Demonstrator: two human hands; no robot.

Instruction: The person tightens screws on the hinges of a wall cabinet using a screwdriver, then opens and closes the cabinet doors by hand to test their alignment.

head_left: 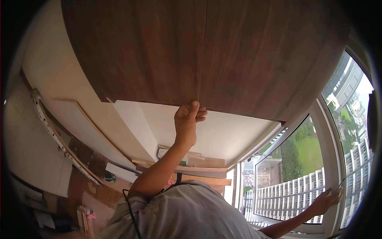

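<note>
Two dark brown wood-grain cabinet doors (pixel 139 51) fill the upper view, with a narrow seam between them. At their lower edge, right by the seam, my left hand (pixel 186 121) has its fingers curled and its thumb pressed to the left door's bottom edge. Off to the lower right, my right hand (pixel 326 202) is stretched out in front of the white window frame (pixel 332 167). Its fingers are partly bent, and a thin dark thing sticks up at the fingertips, too small to name. Whether that hand touches the frame I cannot tell.
Beyond the window glass (pixel 290 167) are buildings and a green field far below. Wooden boards (pixel 207 180) lie behind my body. At the left, a long pale panel (pixel 89 123) leans by the wall, near a metal level-like bar (pixel 59 141). Wood pieces (pixel 84 221) lie on the floor.
</note>
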